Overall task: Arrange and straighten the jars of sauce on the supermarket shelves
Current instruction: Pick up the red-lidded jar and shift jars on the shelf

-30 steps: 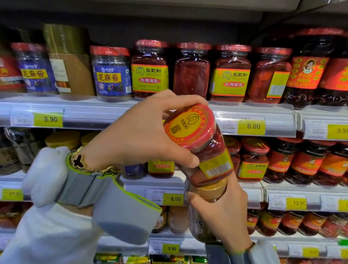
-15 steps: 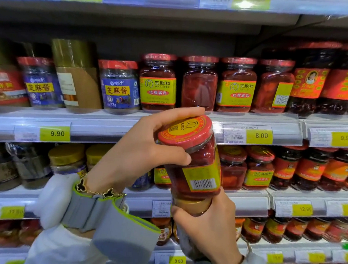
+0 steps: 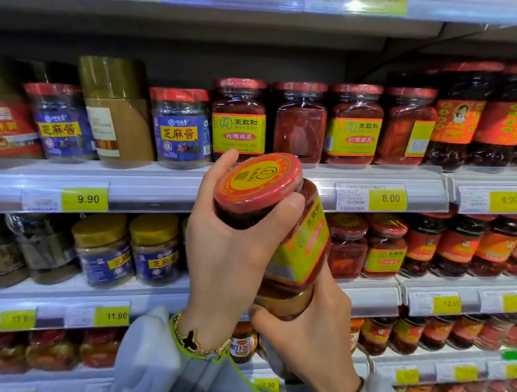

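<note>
A jar of red sauce [image 3: 302, 245] with a red and yellow lid and a yellow label is held in front of the shelves, tilted with its lid towards me. My left hand [image 3: 231, 255] grips it around the neck just under the lid. My right hand [image 3: 307, 345] holds it from below, fingers curled round its base. Behind it, on the upper shelf [image 3: 159, 185], stands a row of like jars [image 3: 354, 124], some with labels turned sideways.
Blue-labelled sesame paste jars [image 3: 180, 128] stand left on the upper shelf, dark chilli jars [image 3: 461, 119] right. The shelf below holds yellow-lidded jars [image 3: 154, 249] and more red jars [image 3: 384, 246]. Price-tag rails line each shelf edge.
The jar has been turned in my hands: its barcode side has swung away and the yellow front label now faces right. The view has tilted up slightly.
</note>
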`<control>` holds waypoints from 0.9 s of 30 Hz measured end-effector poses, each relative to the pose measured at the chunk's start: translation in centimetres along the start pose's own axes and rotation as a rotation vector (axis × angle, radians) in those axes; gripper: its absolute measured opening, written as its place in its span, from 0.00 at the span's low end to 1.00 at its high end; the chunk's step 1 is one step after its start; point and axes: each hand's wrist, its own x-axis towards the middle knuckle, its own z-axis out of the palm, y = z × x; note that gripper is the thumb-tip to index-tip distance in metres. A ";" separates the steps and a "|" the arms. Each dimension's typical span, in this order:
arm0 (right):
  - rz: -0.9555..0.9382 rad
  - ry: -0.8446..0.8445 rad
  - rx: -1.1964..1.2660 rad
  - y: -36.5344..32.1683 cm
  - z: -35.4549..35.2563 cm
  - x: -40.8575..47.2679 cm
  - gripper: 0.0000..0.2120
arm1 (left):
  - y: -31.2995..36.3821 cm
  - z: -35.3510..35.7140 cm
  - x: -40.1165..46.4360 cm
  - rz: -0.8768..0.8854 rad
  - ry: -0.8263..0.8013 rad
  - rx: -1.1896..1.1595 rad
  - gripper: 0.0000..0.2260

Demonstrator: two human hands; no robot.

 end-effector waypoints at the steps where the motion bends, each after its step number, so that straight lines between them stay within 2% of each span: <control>1: -0.004 -0.004 -0.007 -0.1 0.0 -0.1 0.34 | -0.1 0.0 -0.1 -0.018 -0.003 -0.046 0.37; 5: -0.008 0.005 -0.017 -0.2 0.0 -0.3 0.31 | -0.1 -0.4 -0.2 -0.062 -0.045 -0.130 0.35; 11: -0.010 0.017 0.018 -0.8 0.1 -0.3 0.29 | 0.0 -0.8 0.5 -0.079 -0.109 -0.070 0.35; 17: -0.017 0.036 0.020 -0.8 0.0 0.1 0.27 | 0.0 -0.9 0.7 -0.048 -0.072 -0.024 0.42; 27: -0.030 0.040 -0.003 -0.4 -0.6 0.1 0.27 | 0.1 0.2 0.3 -0.037 -0.115 0.117 0.39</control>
